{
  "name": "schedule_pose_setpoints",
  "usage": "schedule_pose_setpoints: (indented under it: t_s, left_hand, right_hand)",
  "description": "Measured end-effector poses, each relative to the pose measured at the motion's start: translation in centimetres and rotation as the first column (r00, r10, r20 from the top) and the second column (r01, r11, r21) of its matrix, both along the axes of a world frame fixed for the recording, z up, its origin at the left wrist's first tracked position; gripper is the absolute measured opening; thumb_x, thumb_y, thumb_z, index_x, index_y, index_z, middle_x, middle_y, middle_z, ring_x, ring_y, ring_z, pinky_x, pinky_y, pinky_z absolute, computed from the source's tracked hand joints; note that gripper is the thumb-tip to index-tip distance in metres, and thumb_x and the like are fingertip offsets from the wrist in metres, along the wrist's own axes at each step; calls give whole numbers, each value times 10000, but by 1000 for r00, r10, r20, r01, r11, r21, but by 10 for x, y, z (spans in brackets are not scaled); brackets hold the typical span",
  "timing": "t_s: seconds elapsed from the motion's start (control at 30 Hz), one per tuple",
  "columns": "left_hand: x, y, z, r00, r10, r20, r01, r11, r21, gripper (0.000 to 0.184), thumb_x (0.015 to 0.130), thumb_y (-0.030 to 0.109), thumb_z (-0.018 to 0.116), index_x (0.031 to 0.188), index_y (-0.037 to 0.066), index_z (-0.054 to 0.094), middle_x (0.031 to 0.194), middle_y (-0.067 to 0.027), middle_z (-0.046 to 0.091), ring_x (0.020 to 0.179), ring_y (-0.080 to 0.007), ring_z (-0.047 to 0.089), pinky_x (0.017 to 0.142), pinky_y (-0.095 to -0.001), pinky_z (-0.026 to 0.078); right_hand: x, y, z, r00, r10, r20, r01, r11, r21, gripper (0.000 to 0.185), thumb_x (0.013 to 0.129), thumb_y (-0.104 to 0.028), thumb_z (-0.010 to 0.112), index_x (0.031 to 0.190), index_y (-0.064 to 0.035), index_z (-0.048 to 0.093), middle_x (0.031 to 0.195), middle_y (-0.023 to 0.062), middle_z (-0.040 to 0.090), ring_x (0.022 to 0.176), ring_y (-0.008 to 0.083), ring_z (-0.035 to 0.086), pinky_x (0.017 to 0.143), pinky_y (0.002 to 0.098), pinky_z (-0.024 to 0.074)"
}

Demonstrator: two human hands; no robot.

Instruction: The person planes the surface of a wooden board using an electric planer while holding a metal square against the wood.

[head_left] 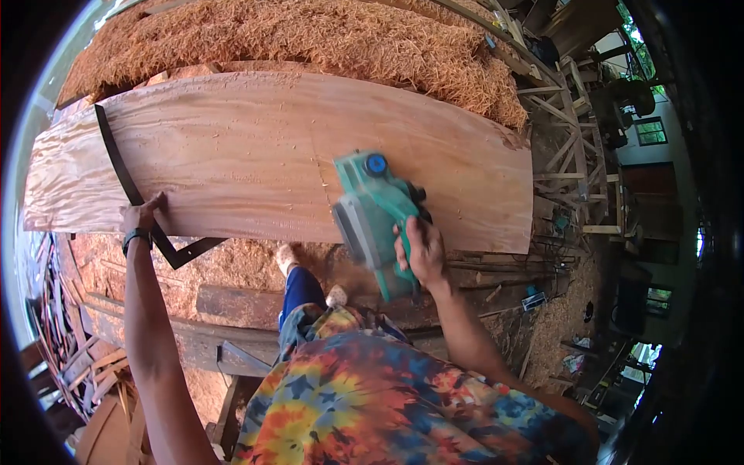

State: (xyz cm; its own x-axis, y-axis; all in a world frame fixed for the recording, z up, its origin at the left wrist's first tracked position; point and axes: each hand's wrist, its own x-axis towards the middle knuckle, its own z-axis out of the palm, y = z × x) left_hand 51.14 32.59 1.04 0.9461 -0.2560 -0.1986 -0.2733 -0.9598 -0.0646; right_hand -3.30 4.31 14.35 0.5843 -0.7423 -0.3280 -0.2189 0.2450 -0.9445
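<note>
A wide wooden board [256, 147] with wavy grain lies across the view. My right hand [422, 252] is wrapped round the handle of a green electric planer [370, 203], which is tilted over the board's near edge and slightly blurred. Whether its sole touches the wood I cannot tell. At the left, my left hand [142, 214] grips the long arm of a dark metal framing square [118, 153] at the board's near edge. The square's long arm lies across the board, and its corner and short arm stick out past that edge toward me.
Heaped wood shavings [325, 39] lie behind the board. Wooden beams [248, 306] and more shavings are on the ground by my feet. Scrap wood strips [93, 364] are piled at the lower left. A timber frame [577, 147] stands at the right.
</note>
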Motion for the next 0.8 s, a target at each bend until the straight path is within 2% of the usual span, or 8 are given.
schedule_pose_setpoints:
  t_s: [0.13,0.3,0.43,0.47,0.53,0.7,0.73,0.8]
  left_hand:
    - [-2,-4,14,979,-16,-205,12,1000,-18,786,803,811,499,1253,198,696,1428,-250,510,1418,-442,326,1140,-592,240]
    - [25,16,-28,991,-131,18,132,986,-106,855,740,842,571,1140,106,739,1095,-328,660,1176,-403,592,1000,-419,445]
    - [23,12,-16,983,-150,-109,115,956,-271,734,768,752,656,1042,80,768,942,-265,712,1040,-295,673,892,-381,497]
    - [22,13,-16,977,-167,-130,116,936,-333,706,774,725,681,1023,71,772,917,-252,721,1009,-265,689,864,-371,509]
    - [34,15,-25,962,-248,-112,189,905,-380,717,773,714,693,1054,58,761,971,-258,719,1037,-265,682,871,-373,507]
    - [23,4,-4,977,-105,-184,54,963,-264,756,757,722,700,1148,76,729,1128,-271,687,1096,-306,663,903,-377,499]
    - [25,3,0,961,-125,-248,110,991,-73,824,810,831,471,1240,164,694,1253,-285,625,1282,-423,500,1091,-430,359]
    - [15,0,9,957,-102,-271,69,989,-128,844,815,840,444,1226,149,700,1241,-290,628,1297,-432,476,1089,-447,359]
  right_hand:
    - [69,-56,4,1000,13,-20,-15,996,-91,521,1024,-542,445,907,-49,562,560,4,493,412,94,452,388,258,359]
    - [156,-132,3,997,47,59,-36,982,-184,581,971,-624,488,865,-59,573,569,16,499,411,113,466,382,286,386]
    - [207,-186,-7,998,32,60,-21,983,-180,670,910,-688,541,902,-18,555,604,50,517,451,137,499,421,300,424]
    - [218,-190,2,999,3,37,4,980,-200,535,992,-601,448,834,-100,553,578,30,493,407,145,454,374,303,375]
    - [216,-186,8,1000,24,-2,-24,986,-167,568,979,-652,400,929,-113,572,617,25,482,446,154,468,396,308,391]
    - [155,-119,-7,994,72,78,-70,997,-20,620,950,-662,491,906,-46,542,575,37,497,417,134,476,406,301,405]
    - [138,-88,-4,994,63,88,-57,996,-65,600,958,-654,481,909,-60,547,561,28,497,407,131,469,401,294,397]
    - [102,-27,0,997,53,60,-50,998,-44,565,970,-629,484,908,-72,558,534,22,493,400,118,462,392,278,375]
